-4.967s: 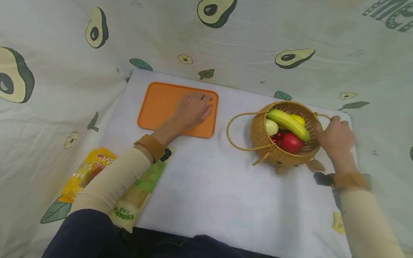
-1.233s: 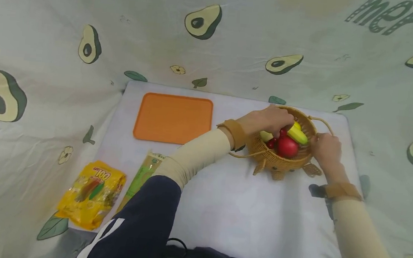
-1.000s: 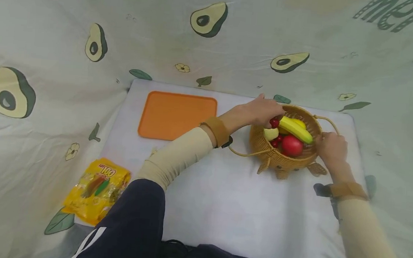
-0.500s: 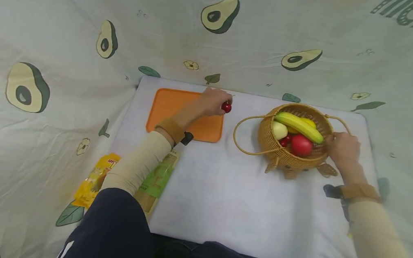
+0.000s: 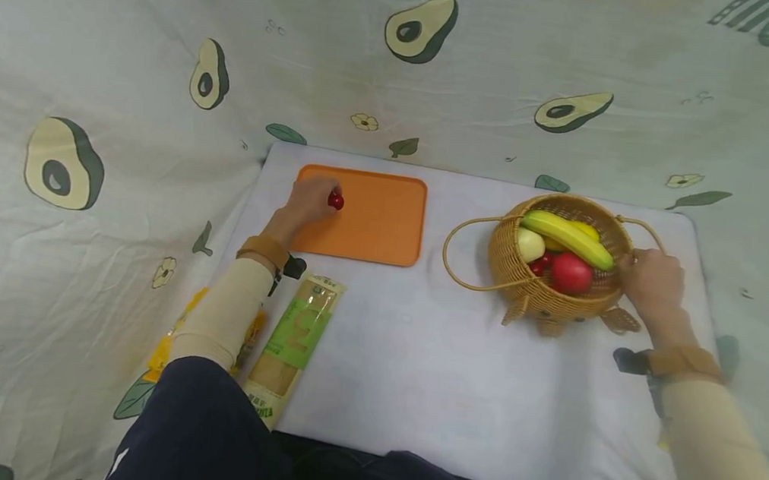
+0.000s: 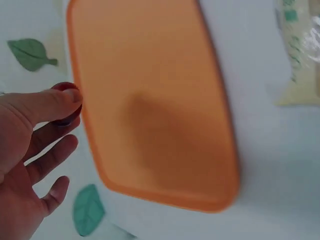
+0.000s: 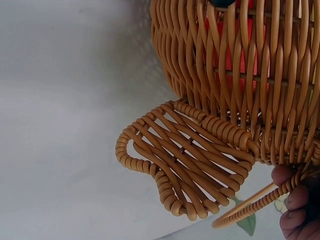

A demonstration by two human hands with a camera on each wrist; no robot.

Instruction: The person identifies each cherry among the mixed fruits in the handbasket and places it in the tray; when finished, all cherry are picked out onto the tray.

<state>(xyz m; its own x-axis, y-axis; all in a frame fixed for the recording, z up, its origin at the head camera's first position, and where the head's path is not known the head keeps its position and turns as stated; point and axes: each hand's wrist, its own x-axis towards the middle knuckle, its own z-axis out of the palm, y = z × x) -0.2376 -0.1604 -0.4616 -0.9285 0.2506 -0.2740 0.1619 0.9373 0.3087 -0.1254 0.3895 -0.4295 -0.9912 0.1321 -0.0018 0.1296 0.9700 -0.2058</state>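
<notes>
Between thumb and index finger, my left hand (image 5: pixel 308 203) pinches a dark red cherry (image 5: pixel 336 201) over the left part of an orange tray (image 5: pixel 386 221). The left wrist view shows the cherry (image 6: pixel 67 120) partly behind the thumb, the other fingers spread loosely. My right hand (image 5: pixel 653 286) grips the wicker basket (image 5: pixel 560 305) at its right rim, by the handle's base. In the right wrist view, fingertips (image 7: pixel 296 197) curl round the handle (image 7: pixel 255 202). Inside the basket lie a banana (image 5: pixel 568 238), a pale round item (image 5: pixel 530 247), a large red fruit (image 5: pixel 571 274), a yellow fruit (image 5: pixel 586 229) and small cherries (image 5: pixel 540 264).
A long green-and-clear noodle packet (image 5: pixel 293 339) lies below the tray. The left forearm partly covers a yellow snack bag (image 5: pixel 165 350). The basket's second handle (image 5: pixel 451 261) hangs out to its left. Avocado-print cloth (image 5: pixel 469 141) surrounds the white table (image 5: pixel 442 367).
My left hand has gone from the tray into the basket, lifted out the cherry and carried it left over the tray. The right hand stays at the basket rim.
</notes>
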